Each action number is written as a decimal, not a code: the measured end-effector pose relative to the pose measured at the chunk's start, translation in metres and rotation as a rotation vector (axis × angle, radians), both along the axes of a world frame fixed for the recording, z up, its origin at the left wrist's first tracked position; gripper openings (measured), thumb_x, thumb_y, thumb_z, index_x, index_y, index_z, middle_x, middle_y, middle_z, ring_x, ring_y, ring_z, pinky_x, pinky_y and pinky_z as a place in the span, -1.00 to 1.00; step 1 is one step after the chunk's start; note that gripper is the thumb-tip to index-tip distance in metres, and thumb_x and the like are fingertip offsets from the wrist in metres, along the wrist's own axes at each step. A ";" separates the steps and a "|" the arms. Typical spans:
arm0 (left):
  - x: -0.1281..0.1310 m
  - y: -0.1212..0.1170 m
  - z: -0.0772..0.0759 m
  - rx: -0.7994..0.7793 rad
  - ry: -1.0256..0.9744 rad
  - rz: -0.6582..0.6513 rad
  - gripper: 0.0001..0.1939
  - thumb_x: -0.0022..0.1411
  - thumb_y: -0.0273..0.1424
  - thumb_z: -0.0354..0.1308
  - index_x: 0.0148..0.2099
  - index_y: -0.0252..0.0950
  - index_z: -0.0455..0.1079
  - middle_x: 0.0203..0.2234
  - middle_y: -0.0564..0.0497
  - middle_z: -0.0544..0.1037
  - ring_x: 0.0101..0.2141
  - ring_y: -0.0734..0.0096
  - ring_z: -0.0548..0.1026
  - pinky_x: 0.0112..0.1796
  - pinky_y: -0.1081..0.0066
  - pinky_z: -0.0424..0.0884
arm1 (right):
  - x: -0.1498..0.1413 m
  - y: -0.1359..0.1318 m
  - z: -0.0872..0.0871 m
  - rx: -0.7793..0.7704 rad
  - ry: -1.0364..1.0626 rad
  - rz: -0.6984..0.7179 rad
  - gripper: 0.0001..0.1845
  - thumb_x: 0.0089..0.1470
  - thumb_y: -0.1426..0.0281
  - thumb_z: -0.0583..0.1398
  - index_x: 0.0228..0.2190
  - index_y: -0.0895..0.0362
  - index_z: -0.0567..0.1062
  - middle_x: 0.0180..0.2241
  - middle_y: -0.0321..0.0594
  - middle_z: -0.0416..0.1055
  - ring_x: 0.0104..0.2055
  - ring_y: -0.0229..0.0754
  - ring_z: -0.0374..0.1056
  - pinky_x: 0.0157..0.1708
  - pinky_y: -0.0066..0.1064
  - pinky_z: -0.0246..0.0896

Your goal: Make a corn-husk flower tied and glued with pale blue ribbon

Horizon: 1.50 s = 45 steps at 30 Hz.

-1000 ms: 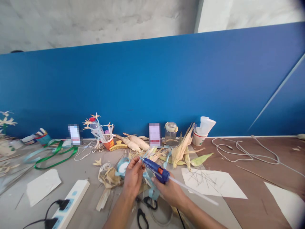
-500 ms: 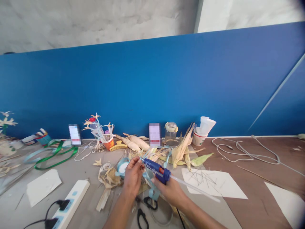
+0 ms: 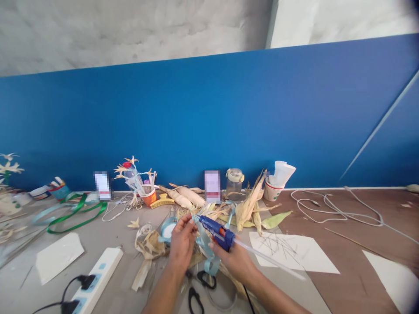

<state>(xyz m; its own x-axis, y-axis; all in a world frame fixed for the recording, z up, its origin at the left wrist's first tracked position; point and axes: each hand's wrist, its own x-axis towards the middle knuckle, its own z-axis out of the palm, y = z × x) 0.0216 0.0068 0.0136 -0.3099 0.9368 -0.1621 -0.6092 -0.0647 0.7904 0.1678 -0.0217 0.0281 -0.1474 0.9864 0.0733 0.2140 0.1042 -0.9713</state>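
Note:
My right hand [image 3: 234, 261] is closed round a blue glue gun [image 3: 216, 231] with an orange trigger. A clear glue stick [image 3: 268, 260] juts from its back toward the right. The gun's nozzle points left at my left hand [image 3: 181, 244]. That hand pinches the end of a light blue ribbon [image 3: 206, 248], which loops down between both hands. A roll of the same ribbon [image 3: 168, 228] lies just left of my left hand.
Dried corn husks [image 3: 250, 205], paper cups [image 3: 274, 188], a glass jar [image 3: 235, 182] and husk flowers [image 3: 132, 168] line the blue partition. Black scissors [image 3: 196, 290] lie under my wrists. A power strip [image 3: 98, 274] sits front left, white paper sheets [image 3: 291, 250] and cables [image 3: 337, 209] on the right.
The glue gun and my right hand have drifted slightly right and down. My left hand keeps its pinch on the ribbon at the nozzle.

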 end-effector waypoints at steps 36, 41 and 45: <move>0.002 0.000 0.001 0.039 0.049 -0.009 -0.67 -0.20 -0.38 0.37 -0.33 -0.32 0.39 -0.54 0.09 0.46 -0.54 0.55 0.36 -0.44 0.50 0.27 | -0.004 -0.002 -0.019 0.093 -0.119 -0.030 -0.79 -0.06 0.29 0.14 -0.37 0.11 0.48 -0.37 -0.18 0.48 -0.26 -0.05 0.38 -0.22 -0.33 0.26; 0.001 0.000 -0.001 0.034 0.043 -0.018 -0.68 -0.19 -0.39 0.37 -0.32 -0.32 0.40 -0.54 0.09 0.46 -0.55 0.56 0.35 -0.45 0.50 0.26 | -0.004 -0.002 -0.015 -0.010 -0.110 -0.034 -0.72 -0.09 0.28 0.16 -0.29 0.13 0.46 -0.35 -0.18 0.48 -0.29 -0.06 0.39 -0.23 -0.30 0.28; 0.001 0.000 -0.001 0.035 0.040 -0.020 -0.69 -0.18 -0.41 0.36 -0.32 -0.32 0.40 -0.54 0.10 0.46 -0.55 0.57 0.34 -0.46 0.51 0.25 | -0.003 0.000 -0.015 -0.032 -0.108 -0.035 -0.70 -0.10 0.29 0.17 -0.29 0.17 0.46 -0.37 -0.16 0.48 -0.30 -0.06 0.38 -0.22 -0.28 0.27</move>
